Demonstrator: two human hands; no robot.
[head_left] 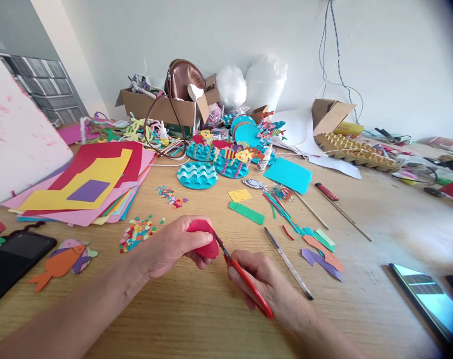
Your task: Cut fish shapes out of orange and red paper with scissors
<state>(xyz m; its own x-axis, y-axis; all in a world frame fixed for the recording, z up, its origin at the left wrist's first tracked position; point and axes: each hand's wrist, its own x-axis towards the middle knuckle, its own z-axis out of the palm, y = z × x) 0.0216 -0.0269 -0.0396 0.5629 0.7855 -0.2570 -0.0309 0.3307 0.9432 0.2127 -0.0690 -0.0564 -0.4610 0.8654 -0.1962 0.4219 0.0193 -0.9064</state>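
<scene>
In the middle of the head view my left hand (177,244) pinches a red paper piece (204,243) between thumb and fingers. My right hand (258,279) is closed round the red handles of a pair of scissors (245,276). The scissor blades point up and left and meet the right edge of the red paper; whether they are fully closed I cannot make out. Left of my left hand lies a pile of coloured paper dots (138,233). A clear pen (289,264) rests on the table to the right of my right hand.
Coloured paper sheets (125,169) are stacked at the left, near paper fish (62,262) and a black phone (17,259). Blue wave-decorated discs (197,175) stand further back, before a cardboard box (136,103). Another phone (424,299) lies at the right; paper scraps (324,257) are nearer.
</scene>
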